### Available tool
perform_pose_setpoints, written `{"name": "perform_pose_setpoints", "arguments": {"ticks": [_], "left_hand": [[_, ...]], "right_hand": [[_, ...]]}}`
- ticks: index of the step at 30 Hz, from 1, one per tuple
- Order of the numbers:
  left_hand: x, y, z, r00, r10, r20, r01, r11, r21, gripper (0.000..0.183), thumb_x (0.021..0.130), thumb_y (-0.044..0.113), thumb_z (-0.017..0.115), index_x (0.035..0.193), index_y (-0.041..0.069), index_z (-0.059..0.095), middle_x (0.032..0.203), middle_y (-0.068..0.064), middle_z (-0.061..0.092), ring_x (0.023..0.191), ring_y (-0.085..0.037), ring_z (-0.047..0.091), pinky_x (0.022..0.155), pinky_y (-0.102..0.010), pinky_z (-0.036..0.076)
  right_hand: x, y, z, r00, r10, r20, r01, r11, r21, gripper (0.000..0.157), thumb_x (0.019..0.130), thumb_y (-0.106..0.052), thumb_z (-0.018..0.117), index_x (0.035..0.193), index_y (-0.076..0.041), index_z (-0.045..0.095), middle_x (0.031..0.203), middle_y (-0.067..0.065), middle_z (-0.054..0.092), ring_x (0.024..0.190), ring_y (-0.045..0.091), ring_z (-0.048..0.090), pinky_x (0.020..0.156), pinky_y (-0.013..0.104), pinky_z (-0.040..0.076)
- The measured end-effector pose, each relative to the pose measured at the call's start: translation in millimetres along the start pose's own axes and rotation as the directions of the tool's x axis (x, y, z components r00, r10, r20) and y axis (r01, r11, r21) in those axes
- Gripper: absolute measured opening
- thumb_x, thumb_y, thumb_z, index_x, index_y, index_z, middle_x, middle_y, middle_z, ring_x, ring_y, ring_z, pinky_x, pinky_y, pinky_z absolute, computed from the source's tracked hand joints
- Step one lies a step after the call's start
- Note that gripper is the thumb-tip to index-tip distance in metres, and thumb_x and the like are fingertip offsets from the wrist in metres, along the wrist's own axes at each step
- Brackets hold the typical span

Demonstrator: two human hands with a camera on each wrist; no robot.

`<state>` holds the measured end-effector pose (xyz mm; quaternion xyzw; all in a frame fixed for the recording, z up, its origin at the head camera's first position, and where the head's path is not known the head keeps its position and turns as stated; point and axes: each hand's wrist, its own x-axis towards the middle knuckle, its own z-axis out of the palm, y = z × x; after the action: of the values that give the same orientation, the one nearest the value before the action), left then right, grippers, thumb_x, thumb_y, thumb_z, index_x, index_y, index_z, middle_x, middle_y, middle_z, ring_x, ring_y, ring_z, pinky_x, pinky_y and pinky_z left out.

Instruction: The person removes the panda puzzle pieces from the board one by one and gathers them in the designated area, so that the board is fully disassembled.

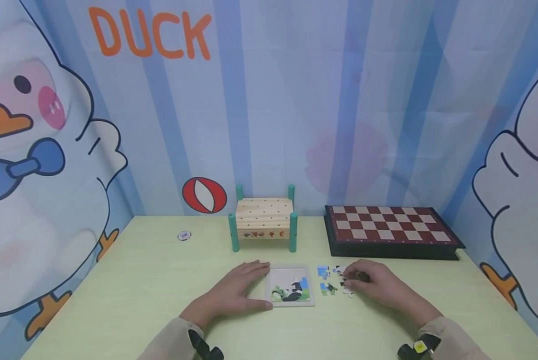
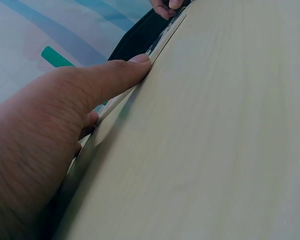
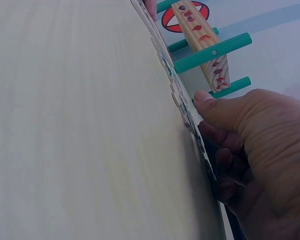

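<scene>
My left hand [image 1: 234,292] lies along the left side of a small white-framed tray puzzle [image 1: 312,287]. Its fingers reach the upper left corner, and the thumb [image 2: 132,65] rests on the lower left edge. A panda picture [image 1: 291,290] fills the lower part of the tray. Right of it, several loose jigsaw pieces [image 1: 323,271] lie on the table. My right hand [image 1: 379,282] is over the right-hand pieces, thumb [image 3: 210,102] and index finger apart with fingertips right at a black-and-white piece [image 1: 343,283]. The other fingers bend under the palm and partly hide the pieces.
A toy bed [image 1: 264,215] with green posts stands behind the tray. A checkered board box [image 1: 392,232] occupies the back right of the table [image 1: 152,280]. One round chip [image 1: 184,235] lies at the back left. A printed curtain [image 1: 273,100] rises behind.
</scene>
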<state>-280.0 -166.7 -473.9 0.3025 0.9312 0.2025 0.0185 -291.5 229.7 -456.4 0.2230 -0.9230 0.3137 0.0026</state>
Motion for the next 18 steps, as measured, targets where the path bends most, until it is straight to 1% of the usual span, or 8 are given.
{"name": "perform_pose_setpoints", "arguments": {"ticks": [3, 6, 12, 16, 18], "left_hand": [[0.0, 0.3, -0.2, 1.000, -0.001, 0.004, 0.001, 1.000, -0.002, 0.094, 0.083, 0.078, 0.056, 0.156, 0.022, 0.038, 0.162, 0.009, 0.032, 0.152, -0.021, 0.021, 0.124, -0.049, 0.015], [0.5, 0.1, -1.5, 1.000, -0.003, 0.007, 0.003, 1.000, -0.005, 0.094, 0.083, 0.078, 0.057, 0.157, 0.023, 0.038, 0.162, 0.009, 0.032, 0.152, -0.021, 0.021, 0.124, -0.048, 0.014], [0.8, -2.8, -0.3, 1.000, -0.002, -0.006, 0.002, 1.000, -0.013, 0.093, 0.083, 0.078, 0.057, 0.156, 0.024, 0.039, 0.162, 0.010, 0.032, 0.152, -0.021, 0.021, 0.124, -0.050, 0.015], [1.1, -5.1, 3.3, 1.000, 0.001, -0.016, -0.001, 1.000, -0.014, 0.092, 0.083, 0.079, 0.056, 0.156, 0.024, 0.039, 0.161, 0.011, 0.032, 0.152, -0.022, 0.022, 0.123, -0.053, 0.017], [1.3, -6.0, 4.6, 1.000, 0.001, -0.019, -0.001, 1.000, -0.011, 0.093, 0.083, 0.079, 0.055, 0.156, 0.025, 0.039, 0.161, 0.011, 0.032, 0.151, -0.022, 0.023, 0.122, -0.053, 0.018]], "right_hand": [[0.6, -0.9, 0.4, 1.000, 0.017, 0.003, -0.017, 1.000, -0.002, 0.016, 0.094, -0.029, 0.072, 0.109, -0.025, 0.072, 0.100, -0.013, 0.066, 0.085, 0.012, 0.055, 0.073, 0.029, 0.049], [1.9, -3.4, -0.2, 1.000, 0.011, 0.005, -0.011, 1.000, 0.001, 0.015, 0.094, -0.029, 0.072, 0.109, -0.026, 0.072, 0.099, -0.014, 0.065, 0.085, 0.011, 0.055, 0.073, 0.027, 0.049], [12.0, -14.0, 1.1, 0.996, -0.090, 0.016, 0.090, 0.995, 0.032, 0.018, 0.096, -0.029, 0.070, 0.112, -0.021, 0.072, 0.097, -0.013, 0.064, 0.083, 0.011, 0.053, 0.068, 0.025, 0.048], [26.1, -23.9, 11.1, 0.989, -0.144, 0.047, 0.141, 0.988, 0.060, 0.021, 0.096, -0.033, 0.070, 0.112, -0.019, 0.072, 0.100, -0.012, 0.065, 0.085, 0.011, 0.055, 0.069, 0.025, 0.049], [34.9, -30.9, 18.8, 0.982, -0.172, 0.073, 0.166, 0.983, 0.080, 0.025, 0.096, -0.034, 0.070, 0.114, -0.018, 0.071, 0.103, -0.010, 0.066, 0.088, 0.013, 0.057, 0.073, 0.028, 0.051]]}}
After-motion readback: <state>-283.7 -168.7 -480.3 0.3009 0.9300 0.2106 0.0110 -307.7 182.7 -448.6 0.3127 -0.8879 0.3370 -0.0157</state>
